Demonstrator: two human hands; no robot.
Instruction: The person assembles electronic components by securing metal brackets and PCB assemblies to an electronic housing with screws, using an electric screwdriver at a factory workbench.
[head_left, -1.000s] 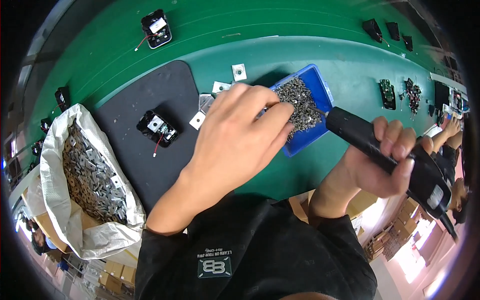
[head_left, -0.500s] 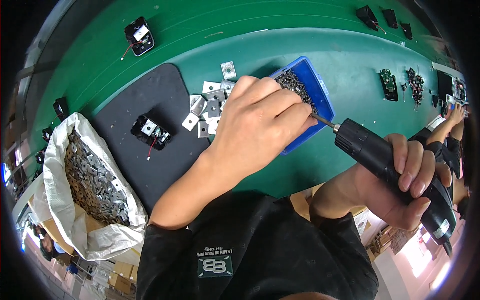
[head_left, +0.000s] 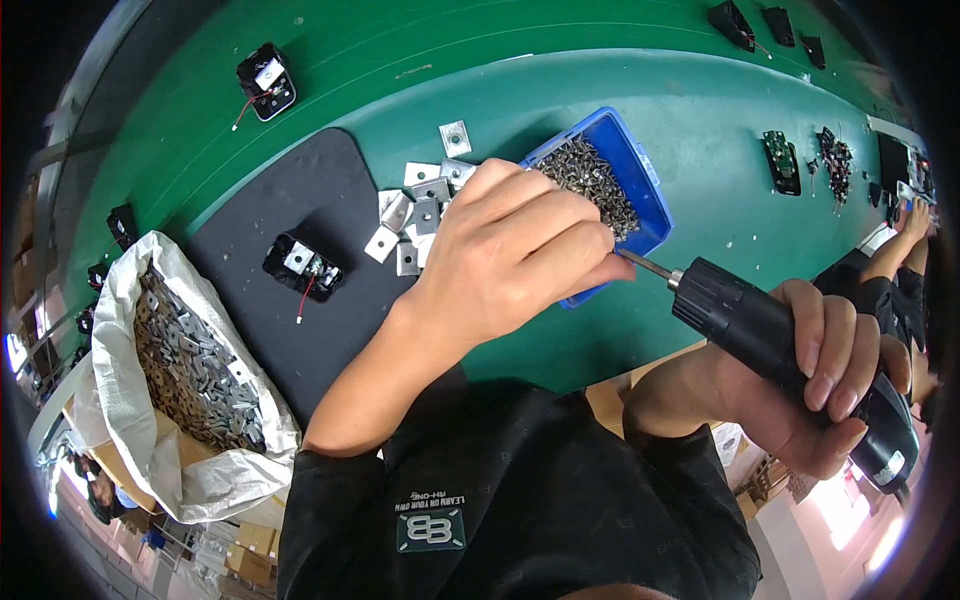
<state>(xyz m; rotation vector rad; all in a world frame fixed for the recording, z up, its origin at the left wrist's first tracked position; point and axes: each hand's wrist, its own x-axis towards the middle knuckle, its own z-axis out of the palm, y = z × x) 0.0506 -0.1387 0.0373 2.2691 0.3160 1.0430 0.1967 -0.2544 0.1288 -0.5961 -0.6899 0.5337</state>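
My right hand (head_left: pixel 825 365) is wrapped round a black corded electric screwdriver (head_left: pixel 730 308), its thin bit (head_left: pixel 645 263) aimed up and to the left. At the bit's tip are the pinched fingers of my left hand (head_left: pixel 525 255). Whatever lies between those fingers is hidden. Behind the left hand stands a blue bin (head_left: pixel 655 205) of small screws (head_left: pixel 590 182), its near side partly covered. Square metal plates (head_left: pixel 428 213) with centre holes lie in a loose heap beside the left wrist. A black housing (head_left: pixel 302 268) with a plate, circuit parts and a red wire rests on the dark mat (head_left: pixel 250 215).
At left, a white woven sack (head_left: pixel 125 360) holds many metal plates. Another black housing (head_left: pixel 267 82) sits at the far left, with several more at the far right. A green circuit board (head_left: pixel 780 162) lies right of the bin. Another person's arm (head_left: pixel 900 245) shows at the right edge.
My left hand and the screwdriver in my right hand have come slightly nearer to me, away from the bin. More of the screws now show.
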